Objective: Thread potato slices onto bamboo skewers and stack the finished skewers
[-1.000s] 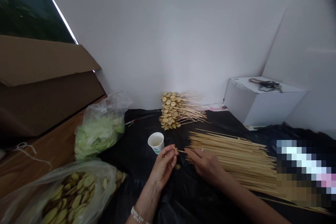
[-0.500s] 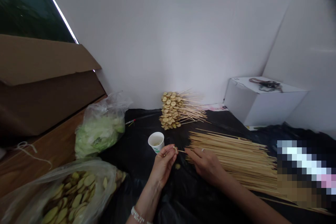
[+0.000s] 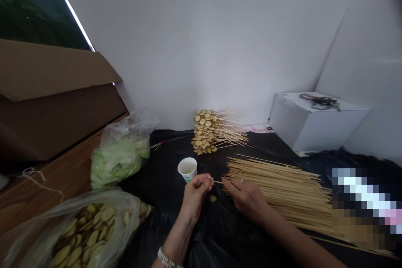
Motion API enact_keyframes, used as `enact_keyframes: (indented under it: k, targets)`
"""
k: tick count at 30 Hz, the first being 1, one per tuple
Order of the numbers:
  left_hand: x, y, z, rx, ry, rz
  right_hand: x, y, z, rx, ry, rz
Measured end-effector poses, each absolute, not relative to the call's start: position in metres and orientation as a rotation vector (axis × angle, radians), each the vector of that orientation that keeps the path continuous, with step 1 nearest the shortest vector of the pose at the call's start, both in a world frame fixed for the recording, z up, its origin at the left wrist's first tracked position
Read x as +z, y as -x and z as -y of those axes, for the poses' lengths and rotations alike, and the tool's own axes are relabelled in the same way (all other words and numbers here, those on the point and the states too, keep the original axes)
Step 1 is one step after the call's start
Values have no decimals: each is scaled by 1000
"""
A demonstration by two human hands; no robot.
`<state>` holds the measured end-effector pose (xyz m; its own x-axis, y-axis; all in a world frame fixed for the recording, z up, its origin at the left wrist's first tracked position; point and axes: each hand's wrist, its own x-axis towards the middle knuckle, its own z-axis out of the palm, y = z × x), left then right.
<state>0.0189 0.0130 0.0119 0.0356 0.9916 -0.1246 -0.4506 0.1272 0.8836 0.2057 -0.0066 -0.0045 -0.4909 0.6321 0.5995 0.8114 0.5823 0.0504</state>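
Between thumb and fingers, my left hand pinches a pale potato slice, mostly covered by the fingertips. A thin wooden skewer runs from the slice to my right hand, which is closed on its other part. How far the tip goes into the slice is hidden. One loose slice lies on the black plastic sheet just below the hands. To the right, a wide bundle of bare skewers lies partly under my right hand and forearm.
Skewered potato slices are stacked by the wall. A paper cup stands left of my hands. An open bag of slices and a bag of pale green vegetable sit left. Beyond are a cardboard box and a white box.
Hardly anything differs. Both hands keep their grip on the slice and skewer in nearly the same place; the whole view has shifted slightly.
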Motion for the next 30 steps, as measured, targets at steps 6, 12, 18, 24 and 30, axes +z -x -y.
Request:
enact_keyframes:
  k: [6, 12, 18, 24, 30]
  targets:
    - [12, -19, -14, 1299, -806, -936, -7, -204, 6, -277, 1205, 2261]
    - [10, -18, -14, 1148, -646, -923, -8, -204, 6, -316, 1159, 2256]
    - [10, -21, -13, 1200, -666, -919, -5, -202, 7, -290, 1154, 2214]
    - [8, -24, -13, 1228, -677, -929, -5, -198, 8, -277, 1143, 2183]
    - [7, -26, -11, 1208, -685, -921, -8, -196, 8, -240, 1142, 2145]
